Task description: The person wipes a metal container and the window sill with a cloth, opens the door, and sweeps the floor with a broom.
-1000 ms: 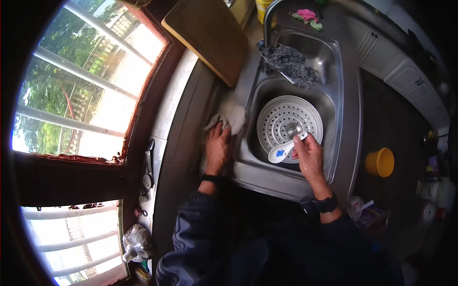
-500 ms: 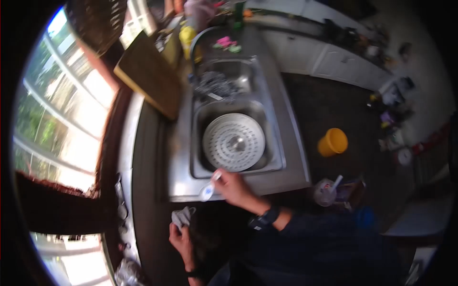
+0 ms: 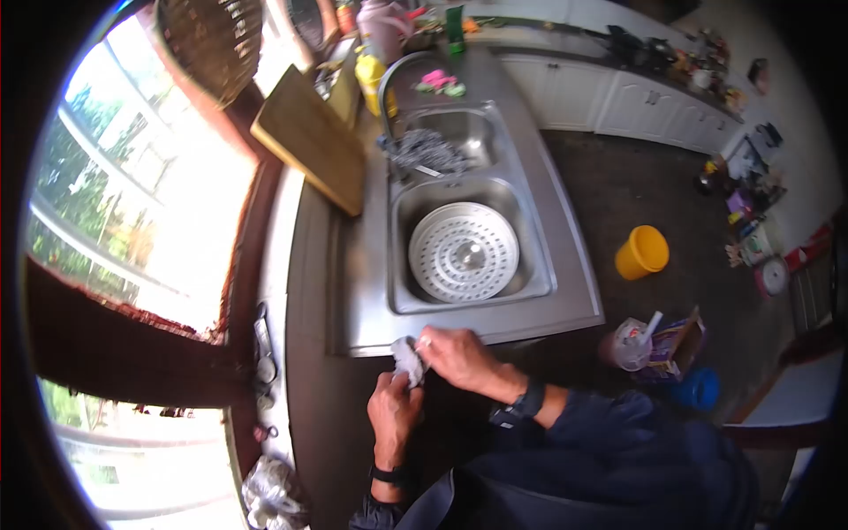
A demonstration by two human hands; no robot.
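My left hand [image 3: 395, 413] pinches a small grey cloth [image 3: 407, 360] just in front of the sink's near edge. Close against the cloth, my right hand [image 3: 464, 360] has its fingers closed on the handle of a white spoon [image 3: 424, 341]. Only a sliver of the handle shows; the spoon's bowl is hidden behind the cloth and fingers. Beyond both hands, a round perforated steamer tray [image 3: 442, 265] lies in the near basin of the steel sink [image 3: 552, 265].
A grey cloth [image 3: 428, 150] lies in the far basin beneath the curved faucet. A wooden cutting board [image 3: 309, 141] leans at the left by the window. On the floor at right stand a yellow bucket [image 3: 641, 253], a blue container [image 3: 700, 389] and a box [image 3: 678, 349].
My right hand has brought the spoon to the cloth, and its bowl has gone out of sight. The hands, apart before, are now together. The view has shifted slightly.
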